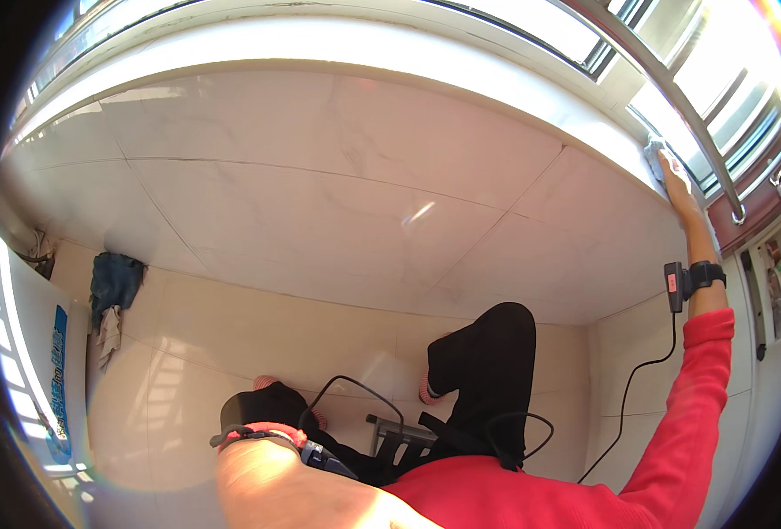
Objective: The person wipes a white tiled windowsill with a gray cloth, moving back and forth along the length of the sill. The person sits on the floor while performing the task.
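Observation:
My right hand (673, 173) is stretched out to the far right, its fingers on a light blue cloth (655, 153). The cloth lies against the right end of the white windowsill (390, 49), beside the window frame. A black band with a small cabled box (673, 287) is strapped round the right forearm. Large and close to the camera at the bottom is bare skin of my left wrist or hand (284, 486), with a red cuff and dark strap behind it. The left fingers cannot be made out, nor whether they hold anything.
Metal bars (681, 106) run before the window at upper right. A dark blue cloth (116, 281) and a beige rag (109, 334) hang at left, near a white panel (30, 317) bearing blue lettering. A small metal-framed stool (407, 433) is between my legs. A black cable (622, 423) hangs at right.

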`<state>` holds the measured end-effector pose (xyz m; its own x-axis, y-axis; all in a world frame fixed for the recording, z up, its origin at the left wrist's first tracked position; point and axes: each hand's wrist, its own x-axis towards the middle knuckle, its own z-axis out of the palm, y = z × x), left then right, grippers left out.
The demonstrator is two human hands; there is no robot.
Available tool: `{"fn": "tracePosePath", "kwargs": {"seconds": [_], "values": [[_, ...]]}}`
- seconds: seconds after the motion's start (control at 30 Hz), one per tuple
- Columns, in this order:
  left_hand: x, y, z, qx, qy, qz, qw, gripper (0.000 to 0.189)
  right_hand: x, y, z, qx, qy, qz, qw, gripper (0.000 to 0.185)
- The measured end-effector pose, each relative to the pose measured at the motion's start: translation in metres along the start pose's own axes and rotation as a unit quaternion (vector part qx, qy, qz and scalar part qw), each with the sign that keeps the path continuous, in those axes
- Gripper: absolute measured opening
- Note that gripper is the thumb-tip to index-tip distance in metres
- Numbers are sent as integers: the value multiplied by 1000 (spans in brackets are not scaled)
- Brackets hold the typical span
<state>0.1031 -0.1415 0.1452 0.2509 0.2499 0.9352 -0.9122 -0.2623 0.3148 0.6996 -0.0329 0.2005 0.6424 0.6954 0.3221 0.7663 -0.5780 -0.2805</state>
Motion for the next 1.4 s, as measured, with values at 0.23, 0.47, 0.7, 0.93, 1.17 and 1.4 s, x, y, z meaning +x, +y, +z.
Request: {"fn": "tracePosePath", "kwargs": {"seconds": [0.23, 0.47, 0.7, 0.93, 1.17, 1.4], "values": [[6, 3, -2, -18, -13, -29, 999, 28, -53, -121, 15, 53, -77, -122, 988, 92], [2, -15, 9, -70, 5, 26, 997, 24, -106, -248, 37, 159, -173, -341, 910, 82], [1, -13, 10, -98, 16, -74, 992, 22, -125, -273, 47, 163, -103, -412, 890, 75], [-2, -21, 6, -103, 6, -71, 992, 27, -82, -201, 38, -45, -44, -514, 855, 57], [-3, -27, 12, -121, 59, -83, 987, 35, -29, -87, 27, 8, -35, -252, 967, 71], [6, -32, 6, -128, 10, -100, 987, 42, 17, 9, 10, -26, -2, -108, 994, 89]]}}
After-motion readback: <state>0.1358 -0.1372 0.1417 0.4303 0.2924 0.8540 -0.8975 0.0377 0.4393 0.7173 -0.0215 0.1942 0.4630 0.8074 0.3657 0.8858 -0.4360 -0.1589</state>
